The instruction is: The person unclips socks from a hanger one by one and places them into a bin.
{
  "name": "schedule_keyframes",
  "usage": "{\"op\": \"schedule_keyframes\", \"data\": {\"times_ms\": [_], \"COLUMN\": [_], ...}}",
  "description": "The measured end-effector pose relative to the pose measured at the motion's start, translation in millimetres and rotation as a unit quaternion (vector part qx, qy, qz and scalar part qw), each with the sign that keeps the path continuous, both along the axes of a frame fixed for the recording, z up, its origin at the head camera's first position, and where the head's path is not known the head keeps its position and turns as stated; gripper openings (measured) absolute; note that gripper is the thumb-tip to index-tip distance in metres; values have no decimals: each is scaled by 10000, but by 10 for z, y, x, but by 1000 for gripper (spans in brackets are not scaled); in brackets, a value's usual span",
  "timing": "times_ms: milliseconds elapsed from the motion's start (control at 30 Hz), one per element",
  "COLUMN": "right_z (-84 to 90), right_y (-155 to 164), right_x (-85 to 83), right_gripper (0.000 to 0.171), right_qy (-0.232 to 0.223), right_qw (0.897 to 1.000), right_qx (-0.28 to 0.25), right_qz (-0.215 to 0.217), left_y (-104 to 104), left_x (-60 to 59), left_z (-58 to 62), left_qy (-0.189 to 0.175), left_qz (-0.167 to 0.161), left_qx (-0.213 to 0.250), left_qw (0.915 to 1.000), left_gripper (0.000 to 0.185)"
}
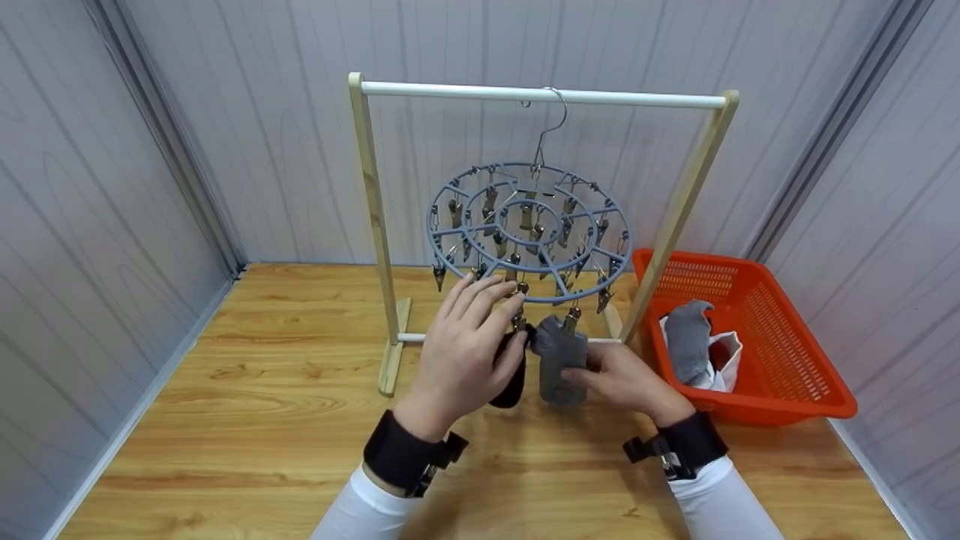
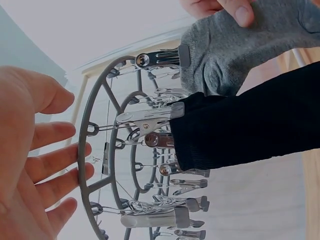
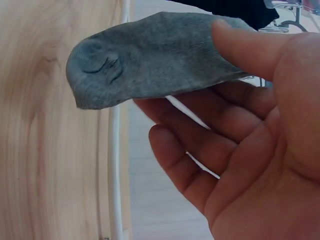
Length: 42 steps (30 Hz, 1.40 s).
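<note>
A grey sock (image 1: 564, 367) hangs from a metal clip (image 2: 162, 57) at the near edge of the round clip hanger (image 1: 531, 298). My right hand (image 1: 626, 376) pinches that sock, thumb in front and fingers behind, as the right wrist view shows. Left of it a black sock (image 2: 250, 120) hangs from another clip (image 2: 150, 117). My left hand (image 1: 469, 345) is beside the black sock and the hanger's near rim, its fingers spread and loosely bent with nothing between them. From the head view, this hand covers part of the black sock.
The hanger hooks over the white bar (image 1: 637, 98) of a wooden stand, with several other clips dangling. On the right an orange basket (image 1: 780, 315) contains another grey sock (image 1: 686, 341) and some white cloth (image 1: 726, 364). A wood-grain table (image 1: 285, 420) lies beneath, with panel walls around.
</note>
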State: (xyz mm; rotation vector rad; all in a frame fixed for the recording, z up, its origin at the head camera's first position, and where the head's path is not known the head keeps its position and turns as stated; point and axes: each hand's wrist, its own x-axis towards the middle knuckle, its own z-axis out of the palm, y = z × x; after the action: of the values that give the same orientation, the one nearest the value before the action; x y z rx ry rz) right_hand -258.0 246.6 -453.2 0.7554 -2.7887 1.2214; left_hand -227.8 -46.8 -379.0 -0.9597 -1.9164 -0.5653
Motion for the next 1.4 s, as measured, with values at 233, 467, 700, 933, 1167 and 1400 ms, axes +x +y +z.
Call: {"op": "schedule_keyframes", "data": {"times_ms": [233,467,700,933,1167,1400], "right_z": [-4,20,43,76,100,108], "right_y": [-3,-17,-45,-100,-178,-227], "right_x": [7,25,58,104,137,164], "right_gripper": [16,21,23,24,21,24], "right_qy": [-130,-329,-336,-121,1,-43], "right_qw": [9999,9992,9988,9992,9982,9972], "right_qx": [-14,-171,-233,-128,-149,-127], "right_qz": [-17,117,254,359,584,741], "left_y": [22,60,151,273,327,359], "left_x": [15,66,118,129,133,99], "left_z": [26,46,2,-143,-237,-282], "left_qy": [121,733,510,-632,-1133,-1598], "left_qz": [-209,-579,-1003,-1150,-1103,-1143], "left_qx": [168,456,572,590,512,470], "left_qw": [9996,9946,9920,9896,9861,9794], "left_gripper": [40,36,31,36,49,56]}}
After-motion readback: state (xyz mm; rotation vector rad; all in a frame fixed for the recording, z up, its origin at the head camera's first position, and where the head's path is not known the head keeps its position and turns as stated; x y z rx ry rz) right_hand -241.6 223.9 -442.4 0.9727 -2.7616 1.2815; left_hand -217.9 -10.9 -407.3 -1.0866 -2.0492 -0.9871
